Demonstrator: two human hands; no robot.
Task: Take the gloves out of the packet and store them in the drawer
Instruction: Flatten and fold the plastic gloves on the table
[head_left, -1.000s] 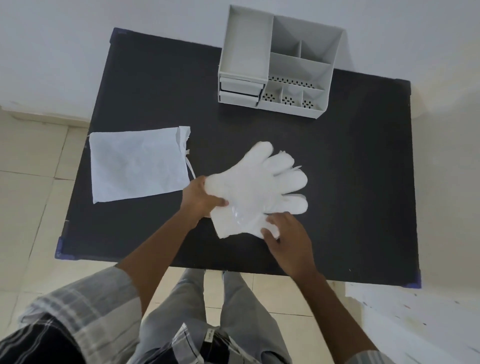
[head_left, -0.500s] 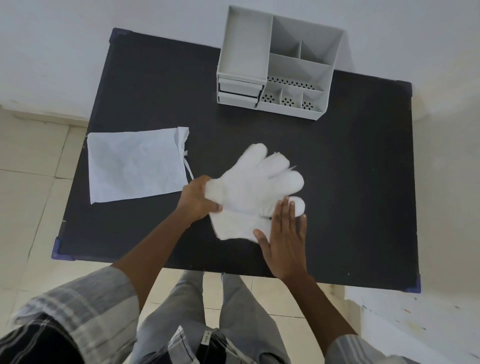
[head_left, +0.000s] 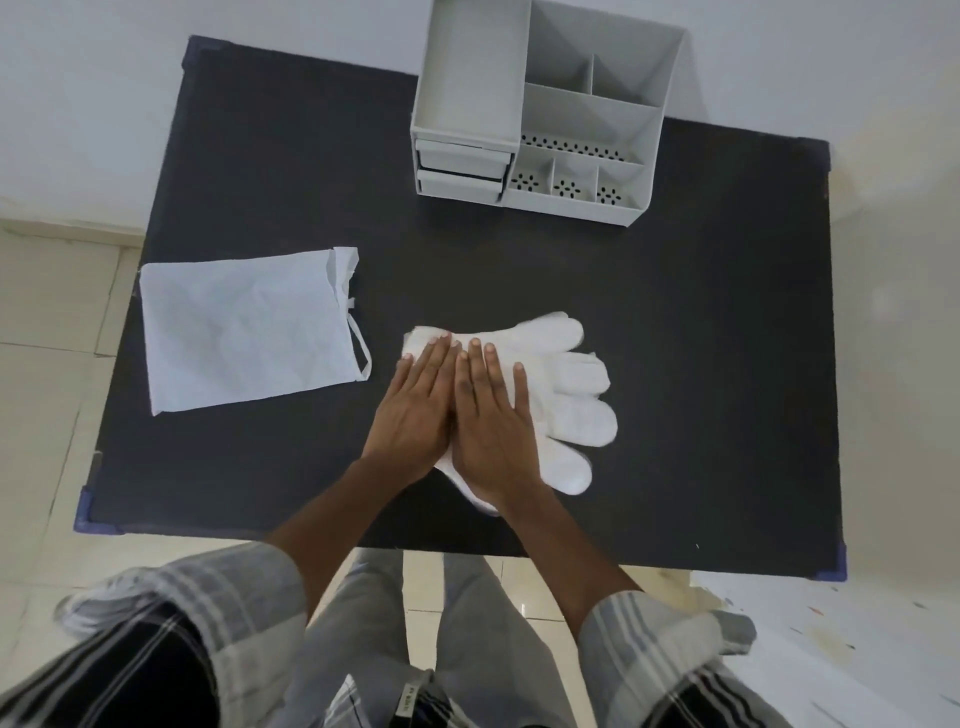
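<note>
Lying flat mid table (head_left: 675, 322): white gloves (head_left: 566, 384), stacked, long axis running left-right, fingers pointing right. Pressing down on cuff end, hiding it: left hand (head_left: 415, 415) & right hand (head_left: 491, 431), 2 total, both spread flat, gripping nothing. Glove count unclear. Sitting left: 1 packet (head_left: 244, 332). At back: 1 organizer (head_left: 540, 104), 2 drawers (head_left: 460, 171) closed.

The person wears a grey-and-black plaid shirt (head_left: 171, 623) with rolled sleeves and grey trousers (head_left: 363, 623).
</note>
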